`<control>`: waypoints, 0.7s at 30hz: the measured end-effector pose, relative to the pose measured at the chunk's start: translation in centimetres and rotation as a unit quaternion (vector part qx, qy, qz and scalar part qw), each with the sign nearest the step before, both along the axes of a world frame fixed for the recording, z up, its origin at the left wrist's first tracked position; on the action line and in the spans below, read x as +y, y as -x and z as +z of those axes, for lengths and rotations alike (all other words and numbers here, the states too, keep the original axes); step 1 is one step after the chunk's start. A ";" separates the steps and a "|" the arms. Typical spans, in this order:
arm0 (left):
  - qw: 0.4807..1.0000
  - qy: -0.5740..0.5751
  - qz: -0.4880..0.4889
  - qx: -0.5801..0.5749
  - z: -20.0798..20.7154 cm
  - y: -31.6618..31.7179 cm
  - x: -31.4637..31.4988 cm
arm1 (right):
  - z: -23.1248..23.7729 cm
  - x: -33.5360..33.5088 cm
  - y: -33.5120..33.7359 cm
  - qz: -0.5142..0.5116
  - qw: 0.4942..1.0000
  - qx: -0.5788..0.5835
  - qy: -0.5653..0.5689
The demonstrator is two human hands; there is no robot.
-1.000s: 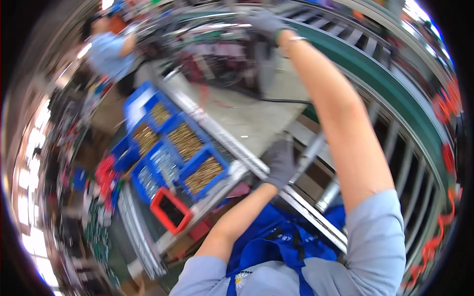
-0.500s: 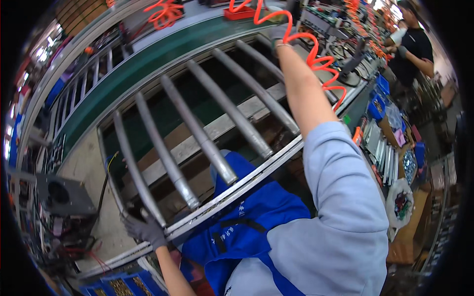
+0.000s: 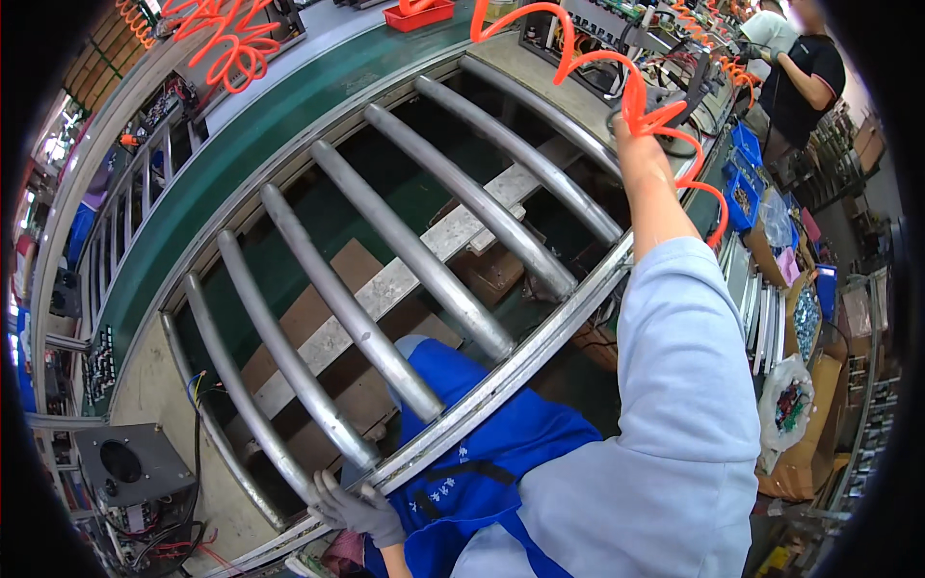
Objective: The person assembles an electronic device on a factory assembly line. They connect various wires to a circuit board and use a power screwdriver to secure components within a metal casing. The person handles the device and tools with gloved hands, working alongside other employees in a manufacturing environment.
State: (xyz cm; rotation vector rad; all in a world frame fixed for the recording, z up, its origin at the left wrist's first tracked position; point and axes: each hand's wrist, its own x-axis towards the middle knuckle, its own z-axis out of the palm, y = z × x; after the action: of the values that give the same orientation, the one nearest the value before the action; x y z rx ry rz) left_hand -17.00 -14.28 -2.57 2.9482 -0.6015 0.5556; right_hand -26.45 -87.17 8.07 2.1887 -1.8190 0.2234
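My left hand [image 3: 358, 509], in a grey glove, rests at the near rail [image 3: 540, 339] of a roller conveyor, by the end of a metal roller [image 3: 258, 414]. Its fingers are stretched out and hold nothing that I can see. At the far right end of the rollers is my right hand [image 3: 657, 100], also gloved. An orange coiled hose [image 3: 570, 69] loops in front of it and hides most of the fingers. A dark tool-like thing [image 3: 669, 116] lies close by that hand; whether the hand grips it I cannot make out.
A grey box with a round fan [image 3: 123, 460] and wires sits at the left end. Beyond the rollers runs a green belt [image 3: 279, 125] with a red tray [image 3: 419, 14]. Electronic units [image 3: 583, 31] crowd the far right. Blue bins [image 3: 742, 188] and a person [image 3: 805, 82] are at right.
The view has shifted, showing more rollers on the left. My right hand has moved rightward, off the rollers' far end. My left hand has slid rightward along the near rail.
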 end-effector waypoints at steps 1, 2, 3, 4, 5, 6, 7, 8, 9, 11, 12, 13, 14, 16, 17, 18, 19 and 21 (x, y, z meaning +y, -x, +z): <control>1.000 0.016 0.000 0.004 -0.4 -0.1 -0.2 | 0.0 -0.4 1.4 -0.005 1.000 0.004 -0.001; 0.999 0.031 -0.001 0.008 -0.6 -0.3 -0.2 | -0.3 -0.7 2.5 -0.007 1.000 0.009 -0.002; 0.999 0.029 -0.008 0.014 -0.7 -0.5 -0.5 | -0.1 -1.3 4.4 -0.022 1.000 0.012 -0.003; 1.000 0.020 -0.010 0.013 -1.2 -0.6 -0.1 | 0.1 -1.7 5.5 -0.027 1.000 0.016 0.000; 0.999 0.029 -0.017 0.011 -1.7 -0.7 0.0 | 0.2 -2.2 6.5 -0.033 0.999 0.021 0.003; 0.999 0.031 -0.018 0.006 -1.3 -0.5 0.2 | 0.2 -2.4 6.9 -0.031 0.999 0.023 0.002; 1.000 0.023 -0.020 0.000 -1.0 -0.3 0.1 | 0.2 -2.7 7.2 -0.030 0.999 0.026 0.003; 1.000 0.018 -0.020 0.008 -1.3 0.1 0.0 | 0.5 -3.1 7.7 -0.029 0.999 0.032 0.006; 1.000 0.009 -0.022 0.010 -1.3 0.0 0.0 | 0.6 -3.3 8.2 -0.029 0.999 0.031 0.004; 0.999 0.003 -0.032 0.021 -1.1 -0.2 0.1 | 0.5 -3.3 8.9 -0.029 0.999 0.033 0.004; 0.999 0.001 -0.033 0.024 -1.1 -0.3 0.0 | 0.7 -3.3 9.3 -0.032 0.999 0.035 0.007; 0.999 0.000 -0.033 0.027 -1.0 -0.4 -0.1 | 0.9 -3.2 9.5 -0.031 0.999 0.038 0.007; 0.999 -0.001 -0.032 0.030 -1.0 -0.4 -0.1 | 0.8 -2.9 9.8 -0.029 0.999 0.043 0.007; 0.999 0.016 -0.032 0.009 -1.2 -0.5 -0.4 | 0.8 -2.3 10.0 -0.026 0.999 0.046 0.008; 0.999 0.025 -0.031 -0.002 -1.2 -0.6 -0.6 | 0.7 -1.8 10.0 -0.026 0.998 0.048 0.008; 0.999 0.032 -0.033 0.001 -1.1 -0.5 -0.6 | 0.7 -1.4 9.9 -0.020 0.998 0.051 0.008; 0.999 0.038 -0.035 0.003 -1.0 -0.5 -0.6 | 0.7 -1.0 9.7 -0.015 0.999 0.052 0.008; 0.998 0.049 -0.030 0.020 -0.7 -0.6 -0.7 | 0.7 -0.1 9.5 -0.009 0.998 0.055 0.010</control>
State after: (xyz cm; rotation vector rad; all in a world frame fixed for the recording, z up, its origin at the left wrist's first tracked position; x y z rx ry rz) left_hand -16.43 -14.98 -3.28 2.8316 -0.6367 0.5038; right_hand -35.91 -87.24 8.74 2.1273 -1.7676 0.1131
